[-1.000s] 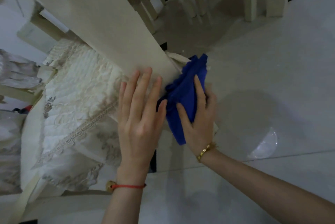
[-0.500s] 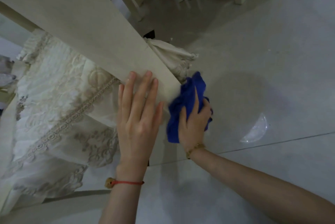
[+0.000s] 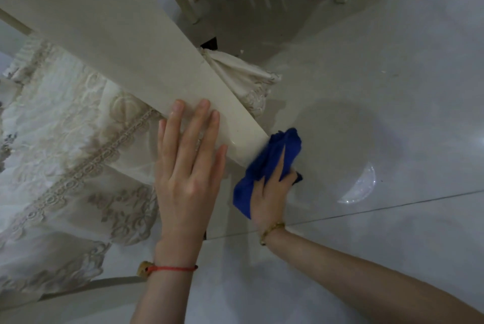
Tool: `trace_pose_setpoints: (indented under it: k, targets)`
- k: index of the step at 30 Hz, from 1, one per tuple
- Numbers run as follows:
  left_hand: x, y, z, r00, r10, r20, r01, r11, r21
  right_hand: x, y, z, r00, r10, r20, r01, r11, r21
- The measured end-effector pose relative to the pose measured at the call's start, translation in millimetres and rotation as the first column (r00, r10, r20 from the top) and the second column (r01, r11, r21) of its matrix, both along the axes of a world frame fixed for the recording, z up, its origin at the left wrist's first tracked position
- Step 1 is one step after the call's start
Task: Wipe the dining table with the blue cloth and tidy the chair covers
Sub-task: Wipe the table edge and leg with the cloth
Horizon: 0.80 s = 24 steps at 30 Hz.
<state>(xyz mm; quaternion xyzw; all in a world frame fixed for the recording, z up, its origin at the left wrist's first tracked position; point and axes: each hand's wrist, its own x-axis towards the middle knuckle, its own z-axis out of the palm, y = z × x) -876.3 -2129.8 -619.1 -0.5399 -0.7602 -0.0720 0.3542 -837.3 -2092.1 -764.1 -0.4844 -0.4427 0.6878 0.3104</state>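
step: wiping bench edge (image 3: 110, 43) | my left hand (image 3: 188, 166) flat, steadying it | my right hand (image 3: 269, 192) gripping blue cloth (image 3: 264, 163) | advice: press evenly, follow the edge

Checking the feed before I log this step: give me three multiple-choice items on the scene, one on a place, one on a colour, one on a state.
1. Where is the cloth?
A. at the near end of the cream beam
B. draped on the lace chair cover
C. lying loose on the floor tiles

2. What colour is the cord on the left wrist?
A. green
B. red
C. black

3. How does the left hand lie?
A. in a fist
B. pinching the lace
C. flat, fingers straight

Answers: 1 A, the right hand presses the cloth against the end of the beam. 2 B, the cord is red. 3 C, its straight fingers rest on the beam beside the lace cover.
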Motion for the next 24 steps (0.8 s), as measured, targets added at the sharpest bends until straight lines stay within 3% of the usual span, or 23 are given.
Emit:
trace_pose_setpoints:
  k: [3, 6, 10, 14, 16, 20, 24]
  targets:
    - [-1, 0, 2, 1.000, 0.005, -0.008, -0.006, 1.000, -0.013, -3, -3, 18, 0.999, -0.008, -0.035, 0.018, 0.962, 0.273]
    - [-2, -3, 5, 1.000, -0.002, -0.012, 0.002, 0.999, -0.043, 4, 12, -2, 1.000, 0.019, 0.008, -0.020, 0.953, 0.303]
    - [1, -5, 4, 1.000, 0.011, -0.001, -0.011, 0.999, -0.046, 16, 22, -32, 0.996, 0.057, 0.074, -0.070, 0.981, 0.180]
    - [1, -3, 6, 0.999, 0.028, -0.020, -0.029, 0.997, -0.065, 1, 30, 25, 0.996, -0.043, 0.078, 0.002, 0.881, 0.473]
    - [1, -2, 6, 0.999, 0.033, -0.023, -0.035, 0.997, -0.062, -7, 32, 48, 0.990, -0.122, 0.072, 0.067, 0.848, 0.525]
    - [2, 0, 8, 1.000, 0.021, -0.005, -0.021, 0.999, -0.050, 2, 33, 10, 0.994, -0.052, 0.098, -0.012, 0.828, 0.560]
    - [5, -2, 5, 1.000, 0.028, 0.009, -0.027, 0.998, -0.048, 18, 34, -33, 0.993, 0.025, 0.112, -0.069, 0.912, 0.405]
